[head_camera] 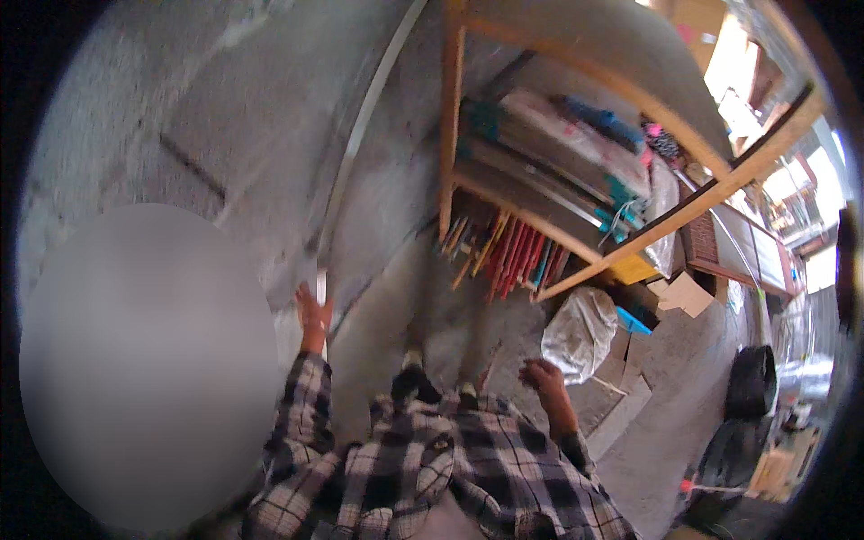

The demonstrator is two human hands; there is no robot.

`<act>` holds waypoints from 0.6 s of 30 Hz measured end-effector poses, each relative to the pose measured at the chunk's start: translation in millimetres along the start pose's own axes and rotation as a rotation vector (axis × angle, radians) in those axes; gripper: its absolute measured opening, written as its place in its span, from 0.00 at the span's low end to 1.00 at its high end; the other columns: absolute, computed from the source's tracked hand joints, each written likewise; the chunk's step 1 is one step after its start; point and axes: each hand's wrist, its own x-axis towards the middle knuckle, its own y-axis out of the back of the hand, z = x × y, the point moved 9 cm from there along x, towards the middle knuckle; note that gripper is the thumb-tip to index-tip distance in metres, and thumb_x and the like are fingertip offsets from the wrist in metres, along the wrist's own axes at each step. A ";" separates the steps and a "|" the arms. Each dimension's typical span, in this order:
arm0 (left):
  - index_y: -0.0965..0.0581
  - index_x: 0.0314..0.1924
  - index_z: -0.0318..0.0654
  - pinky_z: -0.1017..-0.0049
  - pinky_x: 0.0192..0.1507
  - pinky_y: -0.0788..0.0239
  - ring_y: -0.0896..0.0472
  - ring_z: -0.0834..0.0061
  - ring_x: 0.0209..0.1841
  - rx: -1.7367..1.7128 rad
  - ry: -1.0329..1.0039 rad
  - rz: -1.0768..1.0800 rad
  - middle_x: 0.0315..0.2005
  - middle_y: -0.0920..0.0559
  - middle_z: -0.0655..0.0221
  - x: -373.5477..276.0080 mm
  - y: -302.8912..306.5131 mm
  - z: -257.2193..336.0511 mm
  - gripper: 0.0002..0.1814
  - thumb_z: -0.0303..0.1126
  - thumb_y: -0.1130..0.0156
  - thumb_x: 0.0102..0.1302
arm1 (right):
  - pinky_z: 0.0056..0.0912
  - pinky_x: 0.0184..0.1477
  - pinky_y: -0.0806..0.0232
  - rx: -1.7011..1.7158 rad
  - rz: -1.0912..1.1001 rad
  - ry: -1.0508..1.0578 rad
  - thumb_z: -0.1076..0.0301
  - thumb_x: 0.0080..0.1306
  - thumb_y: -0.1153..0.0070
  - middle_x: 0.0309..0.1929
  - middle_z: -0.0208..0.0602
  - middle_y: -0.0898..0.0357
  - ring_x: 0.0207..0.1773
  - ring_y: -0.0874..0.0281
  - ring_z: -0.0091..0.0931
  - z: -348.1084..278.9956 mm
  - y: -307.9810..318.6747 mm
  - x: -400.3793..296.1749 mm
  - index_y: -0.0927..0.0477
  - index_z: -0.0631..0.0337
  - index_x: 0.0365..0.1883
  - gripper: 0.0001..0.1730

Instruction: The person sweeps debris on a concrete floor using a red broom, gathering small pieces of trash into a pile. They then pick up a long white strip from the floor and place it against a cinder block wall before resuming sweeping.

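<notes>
My left hand (314, 316) is raised at the left of centre, its fingers spread against or close to a long pale strip (364, 115) that runs up along the grey wall. Whether the palm touches the strip cannot be told. My right hand (542, 374) hangs at the right, loosely curled, beside a crumpled silvery sack (582, 331); nothing can be made out in it. A wooden frame (648, 233) stands ahead to the right, with bundled red and yellow rods (516, 253) on the floor under its lower rail.
Cardboard pieces (685, 295) and a pale board (617, 418) lie on the floor at the right. Farther right stands a black round container (750, 383). Wrapped bundles (574, 135) lie within the frame. A blurred oval hides the lower left.
</notes>
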 end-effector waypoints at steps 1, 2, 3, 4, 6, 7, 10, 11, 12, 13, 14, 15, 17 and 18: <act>0.38 0.55 0.29 0.61 0.57 0.47 0.36 0.50 0.54 0.049 -0.032 -0.009 0.51 0.33 0.49 14.7 -11.3 -0.3 0.36 0.43 0.39 0.50 | 0.27 0.34 0.35 -0.034 0.014 0.022 0.67 0.59 0.52 0.30 0.39 0.25 0.31 0.27 0.27 -6.5 -5.5 3.2 0.27 0.72 0.40 0.16; 0.40 0.57 0.29 0.62 0.58 0.47 0.37 0.49 0.56 0.053 0.105 -0.301 0.53 0.35 0.46 28.2 -45.9 -9.9 0.41 0.46 0.38 0.48 | 0.29 0.36 0.34 -0.049 0.004 0.052 0.66 0.60 0.52 0.30 0.40 0.25 0.32 0.27 0.28 -13.6 -10.9 2.1 0.27 0.72 0.40 0.17; 0.33 0.51 0.30 0.61 0.52 0.41 0.33 0.49 0.50 0.053 -0.040 -0.091 0.47 0.30 0.47 30.8 -50.0 -27.8 0.35 0.45 0.38 0.47 | 0.30 0.38 0.33 0.031 0.017 0.023 0.66 0.60 0.52 0.31 0.40 0.25 0.33 0.26 0.28 -8.5 -20.0 13.3 0.27 0.72 0.40 0.16; 0.28 0.42 0.32 0.62 0.47 0.37 0.30 0.52 0.47 -0.199 0.070 -0.339 0.42 0.27 0.48 34.5 -71.7 -4.5 0.27 0.46 0.38 0.47 | 0.30 0.37 0.31 0.042 0.082 0.017 0.66 0.60 0.51 0.33 0.43 0.24 0.33 0.24 0.30 -4.6 -12.5 12.3 0.28 0.71 0.41 0.16; 0.26 0.36 0.35 0.62 0.41 0.34 0.25 0.53 0.39 -0.246 0.082 -0.353 0.34 0.23 0.51 35.3 -80.7 -52.7 0.22 0.47 0.39 0.49 | 0.30 0.36 0.30 0.035 0.019 0.022 0.66 0.60 0.51 0.33 0.43 0.24 0.33 0.24 0.30 -1.0 -45.9 34.0 0.28 0.71 0.41 0.16; 0.26 0.36 0.35 0.61 0.37 0.33 0.24 0.52 0.35 -0.269 0.048 -0.327 0.31 0.22 0.52 30.4 -84.7 -59.1 0.22 0.46 0.39 0.49 | 0.30 0.36 0.30 0.026 0.014 0.014 0.66 0.60 0.51 0.33 0.43 0.24 0.33 0.24 0.29 4.6 -55.2 41.7 0.28 0.71 0.41 0.16; 0.26 0.35 0.32 0.63 0.34 0.33 0.23 0.53 0.32 -0.392 0.067 -0.283 0.29 0.22 0.52 32.3 -101.8 -52.7 0.21 0.44 0.41 0.51 | 0.29 0.36 0.30 0.052 -0.005 0.048 0.67 0.61 0.52 0.32 0.42 0.24 0.33 0.24 0.29 -5.4 -68.9 36.7 0.28 0.71 0.42 0.16; 0.26 0.33 0.31 0.63 0.34 0.33 0.23 0.53 0.31 -0.447 -0.002 -0.289 0.27 0.22 0.52 29.0 -96.7 -37.7 0.20 0.43 0.41 0.51 | 0.29 0.36 0.30 0.051 0.020 0.041 0.67 0.61 0.52 0.32 0.42 0.24 0.33 0.24 0.29 -7.9 -66.5 36.5 0.28 0.71 0.42 0.16; 0.26 0.31 0.30 0.63 0.33 0.33 0.23 0.53 0.30 -0.472 0.043 -0.267 0.26 0.22 0.52 31.9 -73.2 -22.0 0.19 0.43 0.41 0.51 | 0.29 0.37 0.30 0.047 0.035 0.026 0.67 0.61 0.52 0.33 0.42 0.23 0.33 0.24 0.29 -8.2 -68.2 36.8 0.28 0.71 0.42 0.16; 0.26 0.30 0.30 0.63 0.32 0.33 0.24 0.53 0.29 -0.498 0.090 -0.247 0.25 0.22 0.52 33.1 -46.8 -5.2 0.18 0.42 0.41 0.51 | 0.29 0.37 0.30 0.041 0.049 0.010 0.68 0.61 0.52 0.33 0.42 0.23 0.33 0.24 0.30 -8.6 -69.0 37.2 0.28 0.71 0.42 0.16; 0.26 0.29 0.30 0.62 0.32 0.33 0.23 0.53 0.29 -0.465 0.075 -0.246 0.24 0.23 0.52 33.6 -27.0 5.3 0.18 0.41 0.41 0.51 | 0.28 0.38 0.30 0.093 0.040 0.007 0.69 0.60 0.52 0.34 0.41 0.23 0.33 0.24 0.30 -11.6 -73.5 39.6 0.27 0.71 0.42 0.15; 0.26 0.29 0.30 0.61 0.31 0.34 0.23 0.54 0.29 -0.445 0.044 -0.247 0.24 0.23 0.53 36.4 -16.9 19.8 0.17 0.40 0.41 0.50 | 0.28 0.38 0.30 0.034 0.023 0.017 0.68 0.60 0.51 0.34 0.41 0.23 0.34 0.24 0.29 -7.7 -68.9 45.6 0.27 0.72 0.42 0.16; 0.26 0.32 0.28 0.61 0.31 0.34 0.23 0.54 0.29 -0.259 0.216 -0.270 0.23 0.23 0.53 44.5 9.0 7.0 0.19 0.39 0.40 0.49 | 0.27 0.39 0.31 -0.125 -0.070 0.074 0.68 0.59 0.50 0.36 0.40 0.24 0.35 0.24 0.28 -15.6 -82.1 73.6 0.27 0.72 0.41 0.16; 0.27 0.35 0.30 0.61 0.31 0.34 0.25 0.57 0.29 -0.212 0.239 -0.257 0.25 0.23 0.55 43.1 18.1 -14.8 0.19 0.41 0.42 0.51 | 0.27 0.38 0.31 -0.086 -0.076 0.070 0.66 0.59 0.48 0.34 0.38 0.23 0.35 0.25 0.25 -20.3 -98.1 82.4 0.26 0.72 0.41 0.17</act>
